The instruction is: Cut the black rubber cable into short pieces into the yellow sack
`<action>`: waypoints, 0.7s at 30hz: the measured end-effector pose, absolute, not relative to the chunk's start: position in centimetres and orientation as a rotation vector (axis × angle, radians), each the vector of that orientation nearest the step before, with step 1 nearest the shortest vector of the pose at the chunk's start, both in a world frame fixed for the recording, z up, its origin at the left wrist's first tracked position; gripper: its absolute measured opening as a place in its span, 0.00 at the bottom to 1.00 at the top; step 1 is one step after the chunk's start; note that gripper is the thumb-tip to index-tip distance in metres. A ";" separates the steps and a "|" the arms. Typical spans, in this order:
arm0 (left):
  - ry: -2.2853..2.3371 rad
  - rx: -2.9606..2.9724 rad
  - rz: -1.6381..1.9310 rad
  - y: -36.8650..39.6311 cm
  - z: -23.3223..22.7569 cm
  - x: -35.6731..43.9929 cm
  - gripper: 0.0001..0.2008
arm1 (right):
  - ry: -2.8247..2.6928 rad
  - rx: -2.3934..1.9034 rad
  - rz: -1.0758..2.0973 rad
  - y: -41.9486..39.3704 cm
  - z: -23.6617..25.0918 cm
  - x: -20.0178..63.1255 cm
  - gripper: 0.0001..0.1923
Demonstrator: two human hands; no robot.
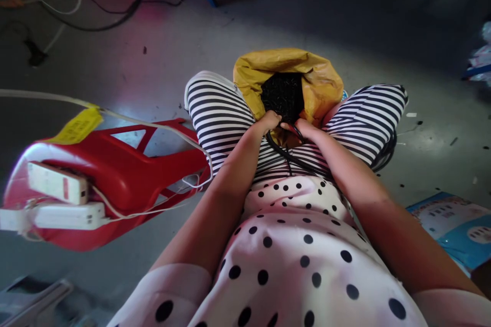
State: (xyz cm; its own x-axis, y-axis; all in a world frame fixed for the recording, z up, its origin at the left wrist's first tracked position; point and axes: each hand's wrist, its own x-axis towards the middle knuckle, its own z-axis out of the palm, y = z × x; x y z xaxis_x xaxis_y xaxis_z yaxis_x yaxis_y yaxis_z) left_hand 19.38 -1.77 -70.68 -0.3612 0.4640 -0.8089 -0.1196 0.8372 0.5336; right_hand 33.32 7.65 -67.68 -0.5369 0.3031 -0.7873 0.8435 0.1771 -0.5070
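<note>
A yellow bag [322, 87] with its rim rolled open stands between my striped legs. Inside lies a heap of small black pieces [282, 93], too small to identify. At the near rim my left hand [271, 120] is closed, its fingertips pinched around something I cannot make out. Close beside it, my right hand [304, 129] is closed on a thin black cable [282, 152]. The cable loops below both hands and runs across my lap toward the right leg. The fingertips of the two hands nearly meet.
To the left is a red plastic stool [126, 163] on its side, carrying a white power strip [67, 214], a white box-like device [57, 182] and a yellow tag [79, 125]. Black cables [115, 23] lie on the floor beyond. A blue printed package [452, 225] sits at right.
</note>
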 end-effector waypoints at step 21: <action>1.706 -0.118 0.958 -1.2 -66.8 18.4 0.10 | 2.059 1.259 -0.982 8.4 -67.6 32.6 0.39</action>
